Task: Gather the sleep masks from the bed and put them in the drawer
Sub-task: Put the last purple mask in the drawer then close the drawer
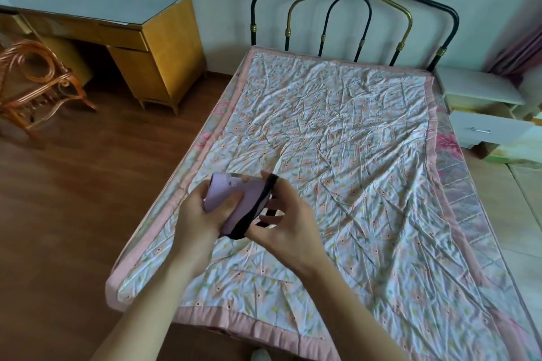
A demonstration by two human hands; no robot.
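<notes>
**Both hands on the sleep masks above the bed**

Left hand (205, 215) is clamped around a stack of soft lilac fabric sleep masks (234, 199), thumb across the top and fingers curled beneath. Right hand (286, 223) pinches the black elastic strap (265, 196) that loops round the right end of the stack, its fingertips closed on the band. The bundle is held in the air over the near-left part of the bed, clear of the cover.

Beneath it lies a crumpled white floral quilt with a pink border (337, 132), spread flat across the bed, its near edge folded slightly at the left corner. At the far end stands a black and brass tubular metal headboard (355, 20).

Beside the bed's far-right corner sits a white bedside cabinet (481, 88) with its white drawer with a metal handle (487, 129) pulled out. Off the left side, on the brown wood floor (73, 199), stand a yellow wooden desk with a glass top (117, 23) and a rattan chair (38, 82).
</notes>
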